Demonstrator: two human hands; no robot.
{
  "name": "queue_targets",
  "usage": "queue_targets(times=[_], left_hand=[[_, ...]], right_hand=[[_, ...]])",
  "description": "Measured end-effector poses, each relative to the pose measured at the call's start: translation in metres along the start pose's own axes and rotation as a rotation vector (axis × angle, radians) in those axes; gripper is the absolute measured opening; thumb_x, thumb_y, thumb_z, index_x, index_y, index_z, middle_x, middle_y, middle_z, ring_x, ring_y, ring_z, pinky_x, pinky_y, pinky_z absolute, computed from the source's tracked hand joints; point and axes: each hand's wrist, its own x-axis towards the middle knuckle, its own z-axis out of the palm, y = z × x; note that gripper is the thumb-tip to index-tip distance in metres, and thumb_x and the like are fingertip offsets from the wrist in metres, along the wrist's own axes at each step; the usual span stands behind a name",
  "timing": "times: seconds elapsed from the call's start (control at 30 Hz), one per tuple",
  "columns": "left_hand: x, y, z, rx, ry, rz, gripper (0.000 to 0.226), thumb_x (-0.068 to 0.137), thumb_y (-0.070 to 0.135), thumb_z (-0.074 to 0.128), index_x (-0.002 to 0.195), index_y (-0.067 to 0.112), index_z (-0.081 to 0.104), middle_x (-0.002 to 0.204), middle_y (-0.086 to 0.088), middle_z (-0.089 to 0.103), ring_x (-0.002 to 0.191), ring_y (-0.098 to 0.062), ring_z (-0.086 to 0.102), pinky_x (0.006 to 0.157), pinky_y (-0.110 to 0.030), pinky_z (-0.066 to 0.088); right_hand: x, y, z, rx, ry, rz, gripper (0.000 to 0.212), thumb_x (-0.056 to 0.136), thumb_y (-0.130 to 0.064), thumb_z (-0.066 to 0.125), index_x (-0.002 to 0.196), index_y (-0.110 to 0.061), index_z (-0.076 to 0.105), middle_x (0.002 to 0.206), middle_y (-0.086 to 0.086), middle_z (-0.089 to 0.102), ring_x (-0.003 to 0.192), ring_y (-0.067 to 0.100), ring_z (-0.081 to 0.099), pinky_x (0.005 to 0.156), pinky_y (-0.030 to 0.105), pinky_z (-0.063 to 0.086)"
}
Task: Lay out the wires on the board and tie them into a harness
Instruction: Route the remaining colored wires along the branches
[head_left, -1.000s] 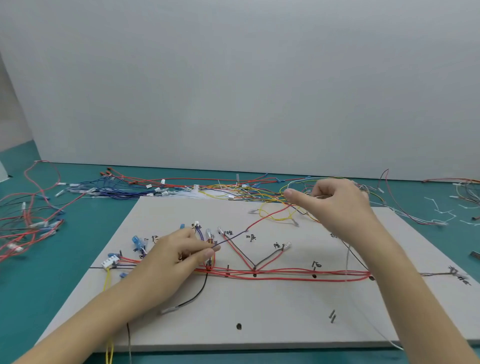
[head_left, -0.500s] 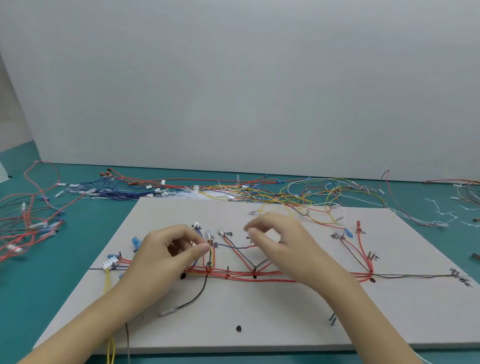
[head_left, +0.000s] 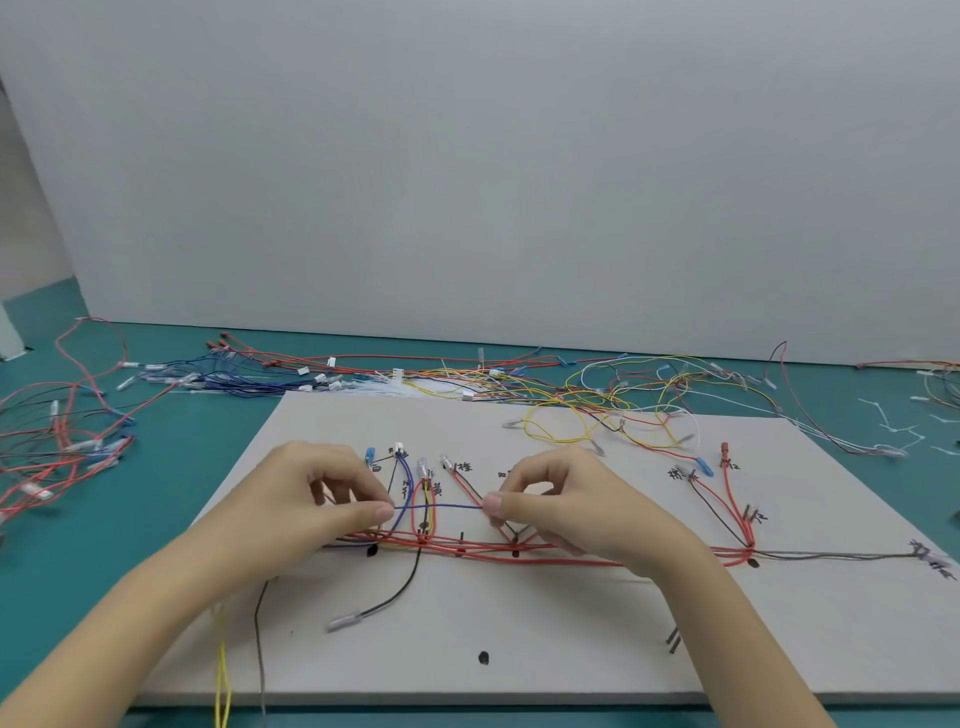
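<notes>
A pale grey board (head_left: 519, 623) lies on the teal table. Red wires (head_left: 571, 553) run along it in a horizontal bundle, with branches rising to labelled connectors. A blue wire (head_left: 439, 505) is stretched level just above the bundle. My left hand (head_left: 332, 499) pinches its left end between thumb and forefinger. My right hand (head_left: 566, 504) pinches its right end the same way. A black wire with a grey tip (head_left: 374, 608) hangs down toward the board's front.
Loose yellow, red, blue and white wires (head_left: 597, 395) are heaped behind the board and spill onto its back edge. Another red tangle (head_left: 57, 441) lies at the left. White cable ties (head_left: 893, 431) lie at the right. A grey wall stands behind.
My right hand came down from the loose wires at the back right to the board's middle and now pinches the blue wire. My left hand shifted slightly and holds its other end.
</notes>
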Motion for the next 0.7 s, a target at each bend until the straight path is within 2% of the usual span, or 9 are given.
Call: queue_targets(times=[0.13, 0.27, 0.37, 0.6, 0.63, 0.7], left_hand=[[-0.003, -0.006, -0.001, 0.062, -0.068, -0.030, 0.017, 0.077, 0.016, 0.080, 0.071, 0.031, 0.075, 0.072, 0.012, 0.071, 0.064, -0.005, 0.060, 0.055, -0.009, 0.037], [-0.004, -0.006, 0.002, 0.098, -0.107, -0.040, 0.015, 0.078, 0.018, 0.079, 0.072, 0.030, 0.074, 0.069, 0.013, 0.072, 0.063, -0.002, 0.059, 0.055, -0.008, 0.038], [-0.004, -0.007, 0.002, 0.055, -0.105, -0.076, 0.019, 0.075, 0.017, 0.082, 0.074, 0.034, 0.073, 0.069, 0.008, 0.072, 0.058, -0.002, 0.058, 0.054, -0.009, 0.040], [-0.004, -0.008, 0.004, 0.057, -0.091, -0.157, 0.023, 0.071, 0.018, 0.086, 0.074, 0.037, 0.071, 0.074, 0.010, 0.071, 0.055, -0.004, 0.057, 0.055, -0.014, 0.044], [-0.004, -0.008, 0.004, 0.054, -0.094, -0.165, 0.023, 0.071, 0.019, 0.086, 0.073, 0.037, 0.072, 0.073, 0.009, 0.071, 0.055, -0.004, 0.057, 0.055, -0.014, 0.044], [-0.004, -0.008, 0.005, 0.060, -0.096, -0.171, 0.024, 0.071, 0.019, 0.085, 0.070, 0.038, 0.072, 0.070, 0.012, 0.070, 0.059, -0.002, 0.057, 0.056, -0.012, 0.042]], right_hand=[[0.000, -0.001, -0.002, -0.127, 0.011, -0.018, 0.025, 0.074, -0.051, 0.076, 0.065, -0.027, 0.074, 0.070, -0.007, 0.067, 0.051, -0.002, 0.049, 0.046, 0.010, 0.035], [0.001, 0.004, -0.002, -0.210, 0.017, -0.022, 0.018, 0.071, -0.041, 0.082, 0.073, -0.024, 0.076, 0.085, -0.012, 0.066, 0.050, -0.001, 0.047, 0.053, 0.011, 0.038], [0.001, 0.007, -0.004, -0.183, 0.011, -0.022, 0.004, 0.078, -0.028, 0.079, 0.076, -0.024, 0.078, 0.077, -0.010, 0.069, 0.056, 0.005, 0.048, 0.055, 0.014, 0.041], [0.007, 0.013, -0.004, -0.147, 0.102, -0.035, 0.007, 0.079, -0.017, 0.076, 0.072, -0.015, 0.077, 0.073, 0.007, 0.072, 0.061, 0.008, 0.055, 0.060, 0.024, 0.045], [0.008, 0.014, -0.003, -0.154, 0.124, -0.043, 0.007, 0.079, -0.017, 0.077, 0.072, -0.015, 0.076, 0.072, 0.008, 0.070, 0.060, 0.008, 0.054, 0.060, 0.025, 0.044], [0.009, 0.015, -0.003, -0.173, 0.138, -0.058, 0.007, 0.079, -0.016, 0.076, 0.072, -0.017, 0.076, 0.064, -0.001, 0.065, 0.055, 0.003, 0.048, 0.057, 0.020, 0.041]])
